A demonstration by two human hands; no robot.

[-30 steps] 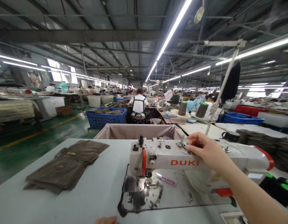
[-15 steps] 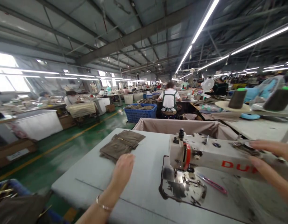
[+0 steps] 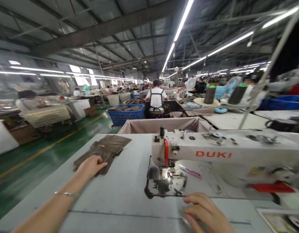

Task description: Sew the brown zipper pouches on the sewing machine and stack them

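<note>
My left hand (image 3: 92, 165) lies on the near side of a stack of folded brown fabric pieces (image 3: 108, 147), one showing a gold zipper. Its fingers are curled together at the fabric's edge; the grip is partly hidden. My right hand (image 3: 204, 210) is low over the table front, fingers bent and apart, with a blurred greyish spot beside the fingertips. Ahead of it stands a white sewing machine (image 3: 246, 150) marked DUKI, with a metal needle plate (image 3: 165, 186) below its head. Thread snips with a pink handle (image 3: 191, 171) lie under the machine arm.
Behind the table is a fabric-lined bin (image 3: 161, 124). A blue crate (image 3: 126, 115) of brown fabric stands on the floor farther back, near a seated person (image 3: 156, 97). Thread cones (image 3: 209, 94) stand at the right. A red piece (image 3: 272, 187) sits beneath the machine arm.
The view has swung right. My left hand has come onto the brown fabric stack. My right hand has left the machine's top and dropped to the table front.
</note>
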